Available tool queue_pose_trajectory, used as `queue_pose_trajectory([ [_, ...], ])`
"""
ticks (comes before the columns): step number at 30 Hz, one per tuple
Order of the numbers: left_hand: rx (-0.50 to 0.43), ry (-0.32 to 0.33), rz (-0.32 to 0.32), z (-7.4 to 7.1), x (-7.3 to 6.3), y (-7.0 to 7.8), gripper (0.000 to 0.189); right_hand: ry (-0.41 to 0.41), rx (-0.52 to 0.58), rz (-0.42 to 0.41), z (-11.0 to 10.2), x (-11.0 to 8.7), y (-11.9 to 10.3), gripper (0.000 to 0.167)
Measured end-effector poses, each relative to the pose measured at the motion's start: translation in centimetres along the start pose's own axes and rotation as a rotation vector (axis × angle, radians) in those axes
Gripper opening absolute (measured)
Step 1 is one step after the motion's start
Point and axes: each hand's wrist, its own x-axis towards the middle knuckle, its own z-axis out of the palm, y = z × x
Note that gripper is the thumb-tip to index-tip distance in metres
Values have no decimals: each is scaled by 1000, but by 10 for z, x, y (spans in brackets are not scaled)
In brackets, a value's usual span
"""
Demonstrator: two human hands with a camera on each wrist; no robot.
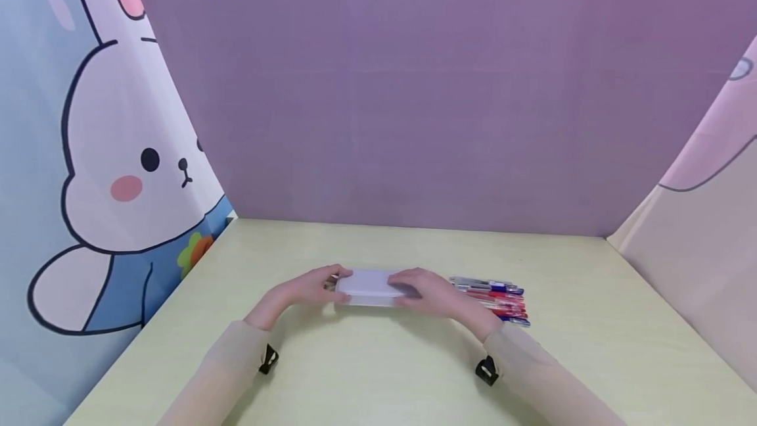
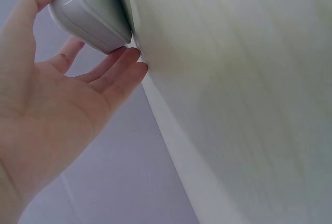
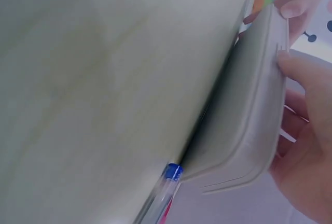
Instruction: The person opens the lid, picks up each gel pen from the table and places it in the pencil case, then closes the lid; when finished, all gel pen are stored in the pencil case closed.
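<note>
A white plastic pencil case (image 1: 369, 283), its lid down, lies lengthwise across the middle of the table between both hands. The left hand (image 1: 315, 286) grips its left end, with the thumb on the near edge and the fingers round the far side. At the right part, the right hand (image 1: 430, 292) holds the case, thumb in front and fingers behind it. In the right wrist view a dark gap shows between the case (image 3: 233, 115) and the tabletop. What is inside the case is hidden.
Several pens (image 1: 493, 301) with blue and red caps lie in a row just right of the right hand. One blue-ended pen (image 3: 166, 187) is close to the case's corner. A purple panel (image 1: 414, 97) stands behind the pale table (image 1: 367, 373).
</note>
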Motion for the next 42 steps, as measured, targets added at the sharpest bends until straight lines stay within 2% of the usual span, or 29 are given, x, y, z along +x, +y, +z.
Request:
queue_pose_trajectory([
  [8,49,-18,54,-3,1,-3,50,47,-7,-2,-4,0,1,38],
  [13,38,-18,51,-3,0,-4,46,83,-37,-21,-5,1,2,34],
  [18,33,-11,11,-2,0,-4,47,112,-69,-67,-5,2,1,31],
  [22,5,2,-18,-2,2,-3,50,120,-153,-104,-5,2,-4,29],
  [29,-11,37,-28,-3,4,1,53,154,-360,-155,-1,5,-8,28],
  [36,-11,49,-39,-2,5,1,53,177,-620,-250,2,5,-12,29],
  [39,0,53,-39,-3,5,1,53,146,-641,-226,0,6,-14,30],
  [42,1,53,-45,-3,4,1,54,105,-569,-164,-1,6,-14,30],
])
